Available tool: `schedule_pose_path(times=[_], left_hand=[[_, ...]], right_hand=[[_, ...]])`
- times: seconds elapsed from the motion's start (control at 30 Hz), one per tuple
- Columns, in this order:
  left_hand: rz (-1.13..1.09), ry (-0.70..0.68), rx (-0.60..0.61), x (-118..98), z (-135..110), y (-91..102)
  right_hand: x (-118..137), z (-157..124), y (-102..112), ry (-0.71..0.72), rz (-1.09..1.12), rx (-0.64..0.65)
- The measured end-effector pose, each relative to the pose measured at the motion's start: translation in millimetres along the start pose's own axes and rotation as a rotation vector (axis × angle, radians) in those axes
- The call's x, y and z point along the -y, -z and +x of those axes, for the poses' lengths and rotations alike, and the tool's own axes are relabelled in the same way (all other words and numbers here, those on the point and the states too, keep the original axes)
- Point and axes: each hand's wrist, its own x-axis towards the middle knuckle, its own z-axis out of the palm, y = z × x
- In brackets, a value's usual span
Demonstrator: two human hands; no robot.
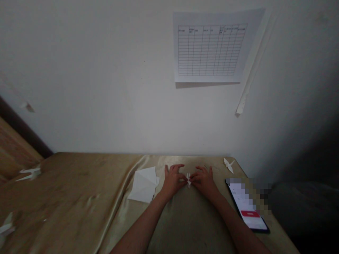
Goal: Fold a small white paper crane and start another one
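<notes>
Between my two hands, just above or on the gold cloth, is a small folded piece of white paper (189,180). My left hand (174,179) pinches its left side with thumb and forefinger, the other fingers raised. From the right, my right hand (203,180) pinches the opposite side in the same way. Parts of the paper are hidden by the fingertips. Left of my left hand lie creased white paper sheets (143,185). A folded paper crane (229,165) rests near the far right corner of the table.
A lit phone (249,208) lies at the right edge. More folded paper cranes, one (30,173) at the far left and one (7,225) nearer, sit on the gold cloth (71,197). A printed chart (212,49) hangs on the wall behind the table.
</notes>
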Motion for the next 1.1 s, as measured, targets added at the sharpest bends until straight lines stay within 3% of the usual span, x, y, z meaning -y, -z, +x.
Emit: schedule_pose_path(times=[0.3,0.67,1.1], left_hand=[[0.058,-0.066,-0.024,-4,-1,2.5],[0.034,-0.03,0.08,3,-2,9.7],[-0.025,-0.014,0.004,-3,-2,-0.9]], right_hand=[[5,0,1,-0.024,-0.062,0.01],[12,-4,6,-0.076,0.022,0.068],[10,-3,2,-0.143,0.103,0.034]])
